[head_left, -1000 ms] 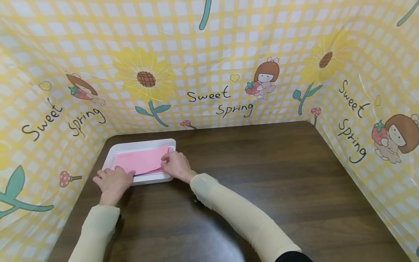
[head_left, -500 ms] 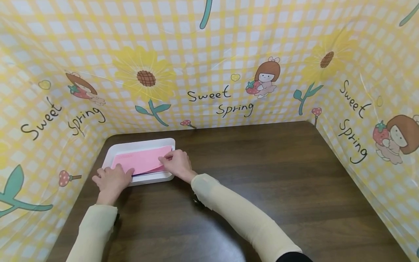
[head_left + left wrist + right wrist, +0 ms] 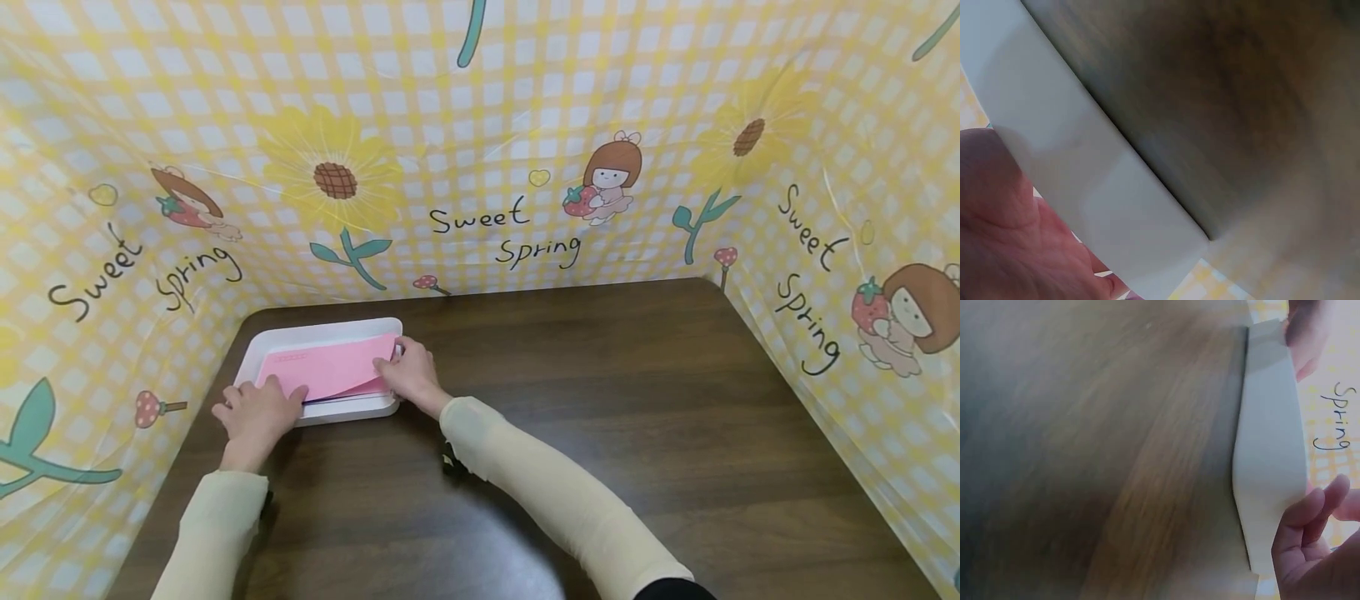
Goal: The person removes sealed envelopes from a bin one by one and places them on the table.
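Observation:
A white tray (image 3: 315,331) stands at the back left of the table. In it lies a pink envelope (image 3: 322,367), with a small row of printed marks at its upper left. Its lower right edge is lifted, and more pink shows beneath. My right hand (image 3: 412,375) pinches its right end, thumb on the face and fingers round the far edge. My left hand (image 3: 258,417) rests with spread fingers over the tray's left front and the envelope's corner. Both wrist views show the tray's outer wall (image 3: 1085,162); the fingertips of the left hand are hidden there.
A dark brown wooden table (image 3: 600,417) extends to the right and front. A yellow-and-white checked cloth (image 3: 480,150) with printed flowers, figures and lettering rises behind and on both sides, close to the tray's back left.
My right hand has shifted slightly right, with its index finger now at the envelope's upper right corner. The envelope's right end sits a little further right. My left hand has stayed nearly still.

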Available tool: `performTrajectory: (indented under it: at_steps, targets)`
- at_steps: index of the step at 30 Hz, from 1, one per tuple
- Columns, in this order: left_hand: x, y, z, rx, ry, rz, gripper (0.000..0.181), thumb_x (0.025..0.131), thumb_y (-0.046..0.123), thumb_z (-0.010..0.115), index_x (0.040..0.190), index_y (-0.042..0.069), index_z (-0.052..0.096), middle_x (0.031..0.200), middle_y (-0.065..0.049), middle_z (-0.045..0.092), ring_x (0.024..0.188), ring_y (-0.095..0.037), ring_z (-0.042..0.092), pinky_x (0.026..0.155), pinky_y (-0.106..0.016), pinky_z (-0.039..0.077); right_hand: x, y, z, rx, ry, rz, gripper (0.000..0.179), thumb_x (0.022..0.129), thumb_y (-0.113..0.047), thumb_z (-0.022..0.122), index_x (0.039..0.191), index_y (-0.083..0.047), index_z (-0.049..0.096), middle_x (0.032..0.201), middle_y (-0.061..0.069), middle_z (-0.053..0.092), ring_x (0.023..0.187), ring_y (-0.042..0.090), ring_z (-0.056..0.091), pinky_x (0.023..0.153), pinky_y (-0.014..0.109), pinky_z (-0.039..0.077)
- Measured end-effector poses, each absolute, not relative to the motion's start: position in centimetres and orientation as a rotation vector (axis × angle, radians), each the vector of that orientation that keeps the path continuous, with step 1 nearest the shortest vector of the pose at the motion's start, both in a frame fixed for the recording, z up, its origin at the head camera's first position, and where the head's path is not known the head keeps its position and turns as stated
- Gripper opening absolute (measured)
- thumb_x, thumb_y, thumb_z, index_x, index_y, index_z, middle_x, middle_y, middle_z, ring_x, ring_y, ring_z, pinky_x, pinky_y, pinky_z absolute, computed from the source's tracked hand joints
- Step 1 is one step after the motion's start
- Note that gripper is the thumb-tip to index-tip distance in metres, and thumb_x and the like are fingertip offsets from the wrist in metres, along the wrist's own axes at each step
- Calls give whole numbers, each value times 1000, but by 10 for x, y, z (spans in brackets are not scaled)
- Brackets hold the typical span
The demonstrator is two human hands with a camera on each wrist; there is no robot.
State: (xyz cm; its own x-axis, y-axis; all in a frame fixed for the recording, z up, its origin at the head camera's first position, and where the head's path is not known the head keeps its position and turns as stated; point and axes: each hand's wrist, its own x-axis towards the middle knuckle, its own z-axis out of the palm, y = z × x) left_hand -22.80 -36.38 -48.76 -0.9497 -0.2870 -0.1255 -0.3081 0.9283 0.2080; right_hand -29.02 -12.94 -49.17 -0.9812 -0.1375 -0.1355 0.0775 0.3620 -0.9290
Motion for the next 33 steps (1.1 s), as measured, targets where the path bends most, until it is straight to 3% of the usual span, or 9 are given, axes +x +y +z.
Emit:
performTrajectory:
  at_steps: [5, 12, 17, 21, 26, 33]
  targets:
    - [-227, -364, -488, -460, 2990, 360, 66, 107, 44, 51, 126, -19, 46, 124, -57, 33, 124, -74, 21, 99, -83, 14, -286, -129, -485, 68, 2367, -1716, 48, 94, -22, 82, 135, -4, 65, 71, 2, 64, 41, 11, 51, 43, 24, 47]
    - [-228, -365, -492, -459, 2992, 374, 64, 106, 43, 52, 124, -18, 47, 126, -57, 32, 126, -75, 20, 99, -83, 15, -284, -126, -480, 111, 2269, -1698, 29, 94, -35, 82, 105, -8, 76, 54, 3, 57, 41, 13, 52, 50, 29, 48]
    - [-228, -366, -494, -444, 3006, 385, 64, 106, 44, 53, 124, -18, 47, 125, -58, 32, 126, -76, 21, 98, -84, 16, -284, -127, -480, 121, 2252, -1660, 18, 94, -26, 83, 89, -10, 77, 56, 3, 57, 44, 14, 52, 46, 25, 46]
    - [-229, -367, -493, -436, 3014, 391, 65, 106, 44, 53, 123, -19, 47, 124, -58, 32, 125, -76, 22, 97, -83, 17, -284, -128, -479, 129, 2254, -1641, 23, 91, -25, 86, 79, -10, 76, 55, 2, 57, 42, 12, 51, 43, 22, 42]
    - [-229, -365, -493, -444, 3011, 406, 65, 106, 44, 54, 122, -18, 47, 123, -57, 33, 124, -75, 24, 97, -83, 17, -285, -128, -477, 105, 2257, -1600, 30, 89, -28, 88, 72, -9, 74, 51, 2, 56, 42, 12, 50, 43, 23, 39]
    - [-228, -364, -491, -432, 3023, 423, 65, 105, 43, 55, 124, -18, 47, 123, -57, 33, 124, -76, 23, 97, -83, 16, -290, -127, -477, 82, 2277, -1531, 26, 88, -26, 89, 73, -10, 75, 56, 2, 56, 47, 14, 50, 45, 25, 39]
